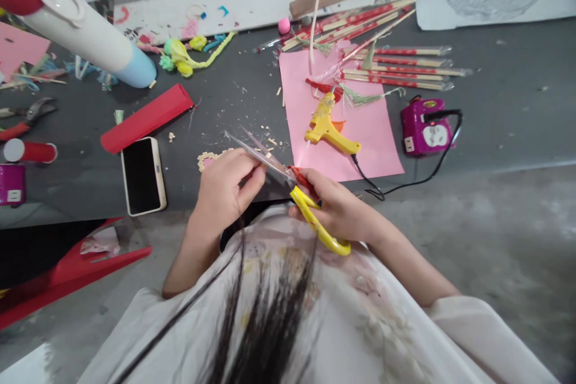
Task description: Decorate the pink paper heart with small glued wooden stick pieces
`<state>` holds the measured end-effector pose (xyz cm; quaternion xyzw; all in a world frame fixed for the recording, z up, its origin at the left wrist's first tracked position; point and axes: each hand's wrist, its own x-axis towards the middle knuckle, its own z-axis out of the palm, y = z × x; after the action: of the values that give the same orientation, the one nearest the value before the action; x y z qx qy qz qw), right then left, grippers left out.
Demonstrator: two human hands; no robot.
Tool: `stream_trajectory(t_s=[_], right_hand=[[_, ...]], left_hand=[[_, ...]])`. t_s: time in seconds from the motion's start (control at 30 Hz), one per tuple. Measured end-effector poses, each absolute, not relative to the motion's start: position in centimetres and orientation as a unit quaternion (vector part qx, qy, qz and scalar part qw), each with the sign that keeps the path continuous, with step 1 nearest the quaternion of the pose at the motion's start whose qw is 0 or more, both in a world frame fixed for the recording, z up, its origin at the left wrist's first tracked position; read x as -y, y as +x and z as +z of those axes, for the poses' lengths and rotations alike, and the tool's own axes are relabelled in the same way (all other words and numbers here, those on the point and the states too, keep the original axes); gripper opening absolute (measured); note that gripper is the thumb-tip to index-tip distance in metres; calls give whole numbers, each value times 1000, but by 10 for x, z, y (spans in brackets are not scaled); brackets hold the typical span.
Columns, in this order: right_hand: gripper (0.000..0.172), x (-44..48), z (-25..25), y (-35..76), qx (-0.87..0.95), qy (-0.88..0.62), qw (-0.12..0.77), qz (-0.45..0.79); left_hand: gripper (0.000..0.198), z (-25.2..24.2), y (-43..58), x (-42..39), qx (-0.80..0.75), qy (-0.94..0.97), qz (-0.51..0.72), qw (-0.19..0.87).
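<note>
My right hand grips scissors with yellow handles, blades parted and pointing up and left. A crumpled red bit shows by its fingers, partly hidden. My left hand is closed, thumb and fingertips drawn together close beside the blades. A tiny pale piece shows at those fingertips; whatever is pinched there is mostly hidden. Partly beneath the left hand lies a pink shape edged with small pale bits. Cut pale crumbs are scattered beyond the blades.
A yellow glue gun rests on pink paper, its cord running toward a purple box. Red-wrapped chopsticks lie behind. On the left are a phone, a red folded strip, a bottle and pliers.
</note>
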<state>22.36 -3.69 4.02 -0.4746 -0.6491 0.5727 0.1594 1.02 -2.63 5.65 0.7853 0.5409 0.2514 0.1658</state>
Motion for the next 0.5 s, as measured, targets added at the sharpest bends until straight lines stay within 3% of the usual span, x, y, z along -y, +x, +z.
stream_trajectory(t_s=[0.27, 0.5], right_hand=[[28, 38, 37, 222, 636, -516, 120, 561], [29, 39, 37, 219, 635, -536, 42, 554]], left_hand=[[28, 36, 15, 34, -536, 795, 242, 145], [29, 18, 15, 50, -584, 751, 250, 183]])
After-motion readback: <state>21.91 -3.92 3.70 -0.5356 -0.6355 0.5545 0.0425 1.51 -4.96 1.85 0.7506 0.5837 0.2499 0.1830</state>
